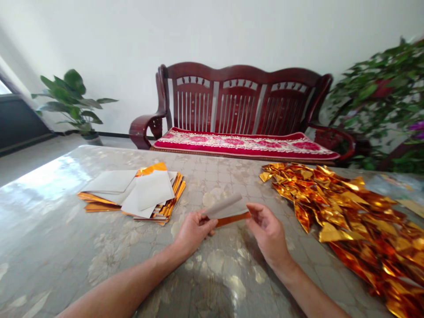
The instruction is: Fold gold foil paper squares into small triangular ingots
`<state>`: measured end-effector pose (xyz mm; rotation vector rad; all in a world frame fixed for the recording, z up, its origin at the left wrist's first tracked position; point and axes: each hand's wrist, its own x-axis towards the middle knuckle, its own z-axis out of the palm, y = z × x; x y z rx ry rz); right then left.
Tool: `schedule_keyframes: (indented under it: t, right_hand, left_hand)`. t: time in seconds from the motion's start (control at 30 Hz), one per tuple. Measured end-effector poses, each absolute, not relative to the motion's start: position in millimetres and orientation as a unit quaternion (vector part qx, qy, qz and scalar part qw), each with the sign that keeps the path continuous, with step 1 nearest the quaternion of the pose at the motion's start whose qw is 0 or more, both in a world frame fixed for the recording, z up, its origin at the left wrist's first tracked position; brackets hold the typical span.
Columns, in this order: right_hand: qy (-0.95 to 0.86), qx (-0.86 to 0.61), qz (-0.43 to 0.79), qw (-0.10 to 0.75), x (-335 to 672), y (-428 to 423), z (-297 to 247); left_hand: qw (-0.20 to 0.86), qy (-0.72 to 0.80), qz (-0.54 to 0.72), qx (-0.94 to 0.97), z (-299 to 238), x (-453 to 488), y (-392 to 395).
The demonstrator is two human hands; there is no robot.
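My left hand (pixel 194 229) and my right hand (pixel 266 229) hold one folded sheet of gold foil paper (pixel 227 210) between them, just above the table (pixel 49 212). The sheet's white back faces up and a gold edge shows underneath. Each hand pinches one end with thumb and fingers. A stack of flat gold sheets (pixel 139 194), white sides up, lies to the left of my hands. A heap of folded gold pieces (pixel 347 212) spreads over the right side of the table.
The table has a glossy patterned cover. Behind it stands a dark red wooden bench (pixel 238 101) with a red cushion. A potted plant (pixel 73 101) stands at the back left and leafy plants (pixel 384 101) at the right.
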<state>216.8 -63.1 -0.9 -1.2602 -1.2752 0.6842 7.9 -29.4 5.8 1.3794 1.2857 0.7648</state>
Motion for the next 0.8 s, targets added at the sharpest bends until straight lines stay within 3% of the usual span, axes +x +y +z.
schedule_keyframes:
  t: [0.17, 0.37, 0.57, 0.8]
  right_hand:
    - [-0.557, -0.503, 0.281, 0.598, 217.1, -66.7, 1.1]
    - [-0.642, -0.529, 0.166, 0.529, 217.5, -64.8, -5.5]
    - [-0.692, -0.518, 0.037, 0.502, 221.3, -67.7, -6.2]
    - [-0.764, -0.446, -0.008, 0.466, 225.7, -67.3, 0.2]
  left_hand:
    - [0.518, 0.5, 0.358, 0.594, -1.9, 6.9, -27.1]
    - [0.545, 0.476, 0.36, 0.589, -1.6, 7.0, -27.2]
    - [0.49, 0.515, 0.364, 0.602, 3.0, 4.2, -24.9]
    - [0.526, 0.486, 0.38, 0.586, 6.0, 6.2, -25.0]
